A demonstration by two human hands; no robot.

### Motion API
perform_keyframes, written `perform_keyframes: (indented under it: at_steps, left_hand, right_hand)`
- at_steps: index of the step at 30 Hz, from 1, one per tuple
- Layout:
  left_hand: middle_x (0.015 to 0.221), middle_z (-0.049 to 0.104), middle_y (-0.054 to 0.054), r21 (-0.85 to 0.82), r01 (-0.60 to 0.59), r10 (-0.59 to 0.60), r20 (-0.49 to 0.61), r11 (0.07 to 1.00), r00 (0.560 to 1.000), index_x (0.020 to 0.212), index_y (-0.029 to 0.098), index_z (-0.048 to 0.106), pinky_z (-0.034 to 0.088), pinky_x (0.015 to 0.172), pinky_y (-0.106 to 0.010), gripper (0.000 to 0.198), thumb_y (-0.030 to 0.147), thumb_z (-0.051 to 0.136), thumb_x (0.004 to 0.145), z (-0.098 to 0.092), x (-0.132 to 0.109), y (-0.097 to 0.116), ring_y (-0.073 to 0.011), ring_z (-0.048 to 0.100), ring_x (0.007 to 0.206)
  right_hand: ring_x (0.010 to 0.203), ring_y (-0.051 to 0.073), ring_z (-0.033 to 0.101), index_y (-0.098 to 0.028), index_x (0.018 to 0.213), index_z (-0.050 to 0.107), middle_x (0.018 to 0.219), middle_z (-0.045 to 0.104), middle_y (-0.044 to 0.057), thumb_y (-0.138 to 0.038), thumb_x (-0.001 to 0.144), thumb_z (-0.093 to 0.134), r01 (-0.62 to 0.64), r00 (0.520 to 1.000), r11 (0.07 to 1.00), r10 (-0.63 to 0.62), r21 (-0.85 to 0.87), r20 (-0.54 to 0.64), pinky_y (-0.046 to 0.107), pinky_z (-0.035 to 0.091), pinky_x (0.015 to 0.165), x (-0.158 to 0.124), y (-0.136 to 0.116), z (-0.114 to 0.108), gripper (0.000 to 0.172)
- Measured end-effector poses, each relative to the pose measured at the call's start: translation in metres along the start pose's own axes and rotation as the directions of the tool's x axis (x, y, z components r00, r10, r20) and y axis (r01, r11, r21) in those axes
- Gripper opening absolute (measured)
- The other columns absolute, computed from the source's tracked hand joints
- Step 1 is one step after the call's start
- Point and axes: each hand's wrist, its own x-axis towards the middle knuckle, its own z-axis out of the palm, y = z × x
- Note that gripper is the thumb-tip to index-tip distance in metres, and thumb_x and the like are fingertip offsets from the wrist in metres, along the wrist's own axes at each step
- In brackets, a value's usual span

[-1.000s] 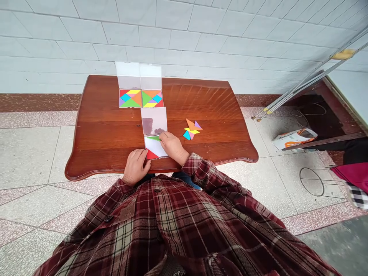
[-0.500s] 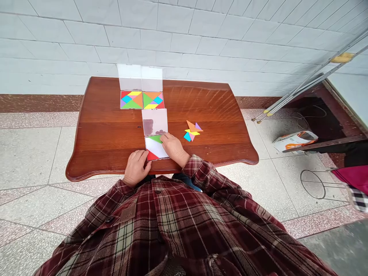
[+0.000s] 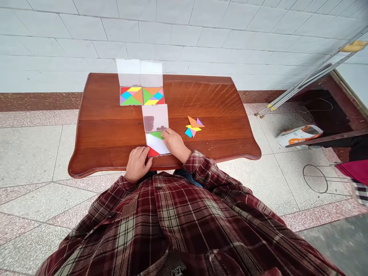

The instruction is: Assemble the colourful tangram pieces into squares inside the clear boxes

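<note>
An open tangram case [image 3: 156, 142] lies near the table's front edge, its clear lid [image 3: 156, 118] folded back flat. Inside it, a red triangle [image 3: 152, 152] fills the lower left corner and a green triangle [image 3: 156, 134] lies along the top side. My right hand [image 3: 176, 145] presses its fingertips on the green piece's right end, which they cover. At the lower left corner, my left hand [image 3: 138, 163] steadies the case with its thumb and fingers. To the right lie loose tangram pieces, among them an orange triangle [image 3: 193, 122], a purple triangle [image 3: 199, 122] and a blue square [image 3: 188, 132].
Two filled tangram cases [image 3: 131, 96] stand side by side farther back, lids raised toward the tiled wall [image 3: 201, 38]. The wooden table [image 3: 106, 134] has a curved front edge. Crutches [image 3: 301, 84] lean at the right, beside a white bag [image 3: 299, 135] on the floor.
The whole view has shifted slightly, so the table sits a little higher in the picture. My hands stay on the case, with the right fingers still at the green triangle.
</note>
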Motion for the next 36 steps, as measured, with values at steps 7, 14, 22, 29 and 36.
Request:
perform_keyframes:
  at_steps: [7, 14, 22, 29, 36]
  left_hand:
    - [0.116, 0.064, -0.014, 0.005, 0.011, -0.011, 0.001, 1.0, 1.0, 0.121, 0.012, 0.058, 0.044, 0.101, -0.044, 0.041, 0.035, 0.047, 0.089, 0.0, 0.001, 0.001, -0.0282, 0.057, 0.112]
    - [0.115, 0.064, -0.015, -0.006, 0.005, -0.005, -0.009, 1.0, 1.0, 0.121, 0.013, 0.058, 0.044, 0.1, -0.043, 0.039, 0.034, 0.047, 0.089, 0.001, 0.0, -0.002, -0.0278, 0.056, 0.11]
    - [0.115, 0.065, -0.015, 0.022, -0.017, 0.017, -0.037, 1.0, 0.999, 0.12, 0.01, 0.058, 0.044, 0.1, -0.043, 0.039, 0.033, 0.047, 0.09, 0.002, 0.0, -0.002, -0.0272, 0.056, 0.109]
    - [0.116, 0.065, -0.015, 0.013, -0.016, 0.016, -0.046, 1.0, 0.999, 0.119, 0.011, 0.059, 0.044, 0.1, -0.043, 0.038, 0.032, 0.048, 0.09, 0.002, -0.001, -0.002, -0.0267, 0.057, 0.109]
    - [0.113, 0.065, -0.015, 0.031, -0.036, 0.038, -0.055, 0.999, 0.998, 0.119, 0.009, 0.059, 0.045, 0.099, -0.042, 0.039, 0.032, 0.049, 0.09, 0.001, 0.0, -0.002, -0.0273, 0.057, 0.108]
  right_hand:
    - [0.091, 0.021, 0.054, -0.016, 0.092, 0.061, 0.096, 0.06, 0.008, -0.014, 0.092, 0.045, -0.016, 0.984, 0.993, 0.036, 0.114, -0.173, 0.03, 0.042, 0.08, 0.002, 0.012, -0.013, 0.016]
    - [0.086, 0.02, 0.053, -0.017, 0.09, 0.061, 0.093, 0.059, 0.007, -0.016, 0.092, 0.047, 0.041, 0.992, 0.995, -0.029, 0.09, -0.126, 0.03, 0.041, 0.079, 0.002, 0.006, -0.01, 0.014]
    - [0.088, 0.021, 0.054, -0.014, 0.095, 0.063, 0.096, 0.061, 0.01, -0.014, 0.094, 0.045, -0.002, 1.0, 0.999, 0.001, -0.033, -0.018, 0.032, 0.042, 0.082, 0.001, -0.004, -0.006, 0.018]
    - [0.09, 0.021, 0.055, -0.013, 0.098, 0.064, 0.1, 0.062, 0.011, -0.01, 0.093, 0.042, 0.005, 1.0, 0.997, -0.004, -0.072, 0.02, 0.032, 0.043, 0.084, 0.003, -0.005, -0.005, 0.022]
    - [0.096, 0.022, 0.055, -0.012, 0.104, 0.064, 0.107, 0.062, 0.012, -0.01, 0.093, 0.042, -0.021, 0.996, 0.995, 0.03, -0.099, 0.089, 0.033, 0.044, 0.088, 0.004, -0.008, -0.011, 0.025]
